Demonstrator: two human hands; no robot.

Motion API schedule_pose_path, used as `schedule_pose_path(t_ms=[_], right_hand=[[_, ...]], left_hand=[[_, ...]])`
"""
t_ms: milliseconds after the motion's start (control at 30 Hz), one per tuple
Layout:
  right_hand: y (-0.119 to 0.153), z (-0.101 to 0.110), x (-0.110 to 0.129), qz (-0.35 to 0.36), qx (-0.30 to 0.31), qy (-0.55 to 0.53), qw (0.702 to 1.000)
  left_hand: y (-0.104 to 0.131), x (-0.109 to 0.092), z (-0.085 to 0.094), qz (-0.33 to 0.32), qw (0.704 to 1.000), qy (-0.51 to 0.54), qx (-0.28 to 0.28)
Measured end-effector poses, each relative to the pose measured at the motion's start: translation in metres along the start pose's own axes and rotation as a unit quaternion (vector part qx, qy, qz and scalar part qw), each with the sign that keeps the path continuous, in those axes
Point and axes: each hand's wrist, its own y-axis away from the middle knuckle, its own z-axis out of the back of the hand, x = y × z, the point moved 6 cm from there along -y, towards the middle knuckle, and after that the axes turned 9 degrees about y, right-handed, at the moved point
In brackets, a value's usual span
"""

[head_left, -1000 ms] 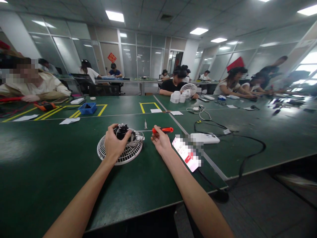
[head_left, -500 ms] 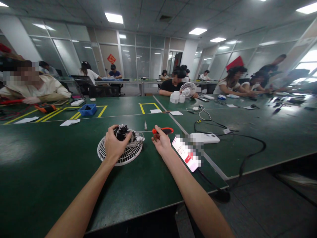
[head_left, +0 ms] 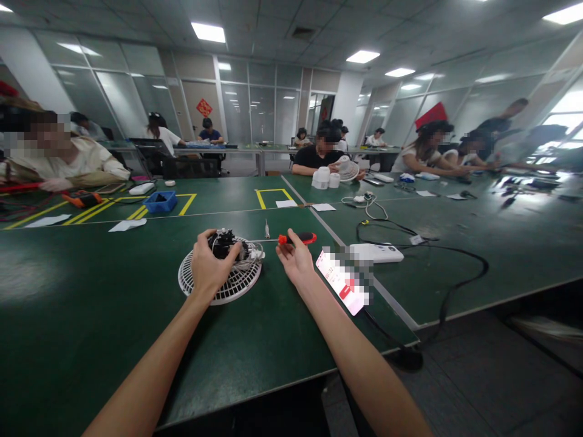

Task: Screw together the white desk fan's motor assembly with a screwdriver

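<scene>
A round white fan grille (head_left: 237, 289) lies on the green table, with a black fan motor (head_left: 223, 244) and loose white wires on top of it. My left hand (head_left: 210, 264) is closed around the motor, thumb on its right side. In my right hand (head_left: 296, 260) is a screwdriver (head_left: 303, 238) with a red and black handle, pinched between thumb and fingers. Its thin shaft points left toward the motor; whether the tip touches a screw is hidden among the wires. Just behind the shaft lies a small clear-handled screwdriver (head_left: 266, 229).
Right of my right forearm lies a lit phone (head_left: 339, 282), beside a white power bank (head_left: 380, 252). A black cable (head_left: 473, 255) curves across the right side. Beyond are a blue bin (head_left: 161, 203), paper slips and white cups (head_left: 321, 177). Co-workers sit around the tables.
My hands stay nearly in place, the screwdriver still level with its shaft toward the motor. Across the table, a co-worker's white fan has tilted.
</scene>
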Motion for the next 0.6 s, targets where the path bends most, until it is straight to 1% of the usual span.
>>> schedule_pose_path(t_ms=[67,200,367,467,600], right_hand=[[0.0011,0.0015,0.0002,-0.007,-0.011,0.015,1.000],[0.0021,-0.0016,0.0031,0.008,0.012,0.022,1.000],[0.0033,-0.0052,0.0063,0.039,0.019,-0.017,0.999],[0.0053,-0.0080,0.0065,0.041,0.027,-0.031,0.998],[0.0071,-0.0052,0.0041,0.022,0.005,-0.005,1.000]], left_hand=[[-0.0002,0.0007,-0.0002,0.006,1.000,0.004,0.001],[-0.0003,0.0027,-0.0002,0.024,1.000,0.007,0.003],[-0.0004,0.0042,0.0001,0.039,0.999,0.008,0.011],[-0.0005,0.0032,-0.0001,0.036,0.999,0.003,0.013],[-0.0004,0.0009,-0.0002,0.031,0.999,0.006,0.006]])
